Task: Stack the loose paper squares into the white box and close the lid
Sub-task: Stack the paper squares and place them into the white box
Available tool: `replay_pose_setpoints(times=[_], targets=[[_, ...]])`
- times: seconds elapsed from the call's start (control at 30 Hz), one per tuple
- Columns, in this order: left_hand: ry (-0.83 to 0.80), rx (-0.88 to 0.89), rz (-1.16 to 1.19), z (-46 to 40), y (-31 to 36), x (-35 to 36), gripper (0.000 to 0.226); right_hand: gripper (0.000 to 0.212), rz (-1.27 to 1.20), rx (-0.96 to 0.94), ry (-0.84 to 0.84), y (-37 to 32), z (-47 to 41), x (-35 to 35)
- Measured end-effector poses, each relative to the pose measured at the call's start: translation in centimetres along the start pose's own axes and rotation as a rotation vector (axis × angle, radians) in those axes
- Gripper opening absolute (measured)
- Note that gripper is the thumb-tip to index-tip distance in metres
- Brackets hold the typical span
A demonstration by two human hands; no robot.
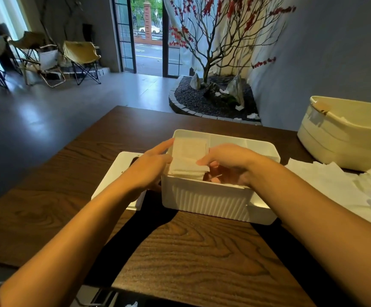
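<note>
On dark wood-grain table (191, 258): white ribbed box (204, 200), open, centre. Stack of white paper squares (189, 160) in box's left end, upper sheets tilted up against far wall. Left hand (149, 167) at box's left edge, fingers extended, touching stack's side. Right hand (231, 162) reaching into box, fingers curled at stack's right edge; clamped or not, cannot tell. White lid (115, 176) flat on table, left of box. Loose paper sheets (335, 185) right; cream tub (346, 140) beyond.
</note>
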State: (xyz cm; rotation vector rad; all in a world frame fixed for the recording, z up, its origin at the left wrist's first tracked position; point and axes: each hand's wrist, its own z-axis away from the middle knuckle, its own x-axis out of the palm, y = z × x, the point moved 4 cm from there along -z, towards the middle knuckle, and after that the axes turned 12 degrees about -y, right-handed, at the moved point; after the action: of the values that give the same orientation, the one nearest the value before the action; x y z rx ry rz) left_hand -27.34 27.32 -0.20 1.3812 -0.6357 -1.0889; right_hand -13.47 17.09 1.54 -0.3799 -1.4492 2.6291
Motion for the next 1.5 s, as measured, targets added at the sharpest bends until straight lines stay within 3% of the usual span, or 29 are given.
replay_pose_setpoints(times=[0.13, 0.23, 0.33, 0.4, 0.5, 0.6, 0.67, 0.77, 0.87, 1.3, 1.5], targets=[[0.013, 0.010, 0.001, 0.0, 0.0, -0.1, 0.052, 0.009, 0.154, 0.069, -0.025, 0.4, -0.5, 0.0], [0.009, 0.031, -0.007, -0.1, 0.0, -0.1, 0.050, 0.019, 0.225, 0.040, -0.021, 0.2, -1.0, -0.3], [0.030, 0.050, -0.017, -0.2, 0.0, -0.1, 0.051, 0.015, 0.367, -0.019, 0.016, -0.1, -1.3, -0.1], [0.050, 0.054, -0.036, -0.1, -0.2, -0.2, 0.052, 0.026, 0.461, -0.062, 0.052, -0.2, -1.1, 0.2], [0.069, 0.060, -0.079, 0.1, -0.1, 0.0, 0.038, 0.031, 0.631, -0.106, 0.138, -0.5, -0.4, 0.4], [0.076, 0.074, -0.089, -0.1, -0.4, 0.0, 0.047, 0.051, 0.898, -0.126, 0.321, -0.9, 0.1, 0.1], [0.086, 0.063, -0.099, -0.2, -0.6, -0.1, 0.045, 0.046, 0.954, -0.278, 0.408, -1.5, 0.6, 0.2], [0.113, 0.051, -0.128, -0.1, -0.8, -0.2, 0.056, 0.026, 0.910, -0.434, 0.218, -2.5, 1.1, 1.1], [0.129, 0.040, -0.140, 0.0, -0.8, -0.2, 0.059, 0.029, 0.951, -0.398, 0.035, -2.2, 0.5, 1.7], [0.192, 0.053, -0.208, -0.8, -1.3, -0.3, 0.044, 0.042, 1.032, -0.271, -0.118, -2.6, -1.3, 1.9], [0.209, 0.064, -0.265, -1.2, -1.7, -0.5, 0.044, 0.031, 1.097, -0.314, -0.011, -2.3, -2.4, 3.0]])
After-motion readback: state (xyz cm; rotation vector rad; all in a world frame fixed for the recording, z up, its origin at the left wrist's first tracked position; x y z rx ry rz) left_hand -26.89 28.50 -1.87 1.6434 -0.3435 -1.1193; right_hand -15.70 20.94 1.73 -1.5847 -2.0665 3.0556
